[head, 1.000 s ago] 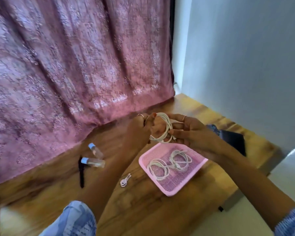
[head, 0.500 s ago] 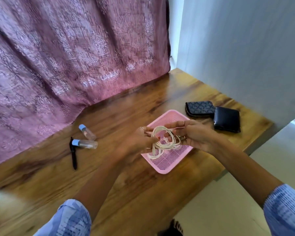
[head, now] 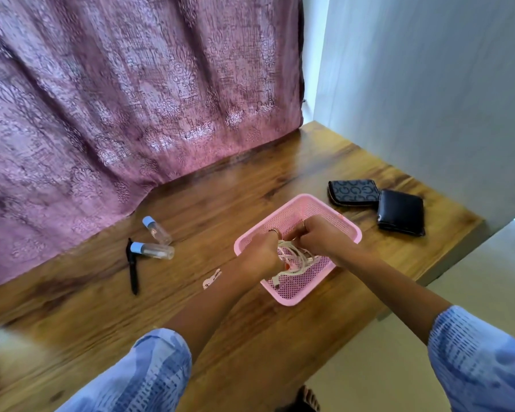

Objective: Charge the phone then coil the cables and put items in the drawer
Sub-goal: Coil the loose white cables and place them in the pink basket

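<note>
Left of centre, two clear bottles (head: 156,240) with blue caps are seen lying on the wooden table (head: 72,298), beside a black pen (head: 132,267). At centre, a pink mesh basket (head: 347,226) is recorded; white cables (head: 295,258) lie inside it. The left hand (head: 260,252) and right hand (head: 320,237) are curled around the cable bundle, now lowered into the basket, where half a second ago it was held above. The cables are looped loosely, one plug (head: 276,283) trailing. Right of the basket, two dark wallets (head: 378,205) are noted.
</note>
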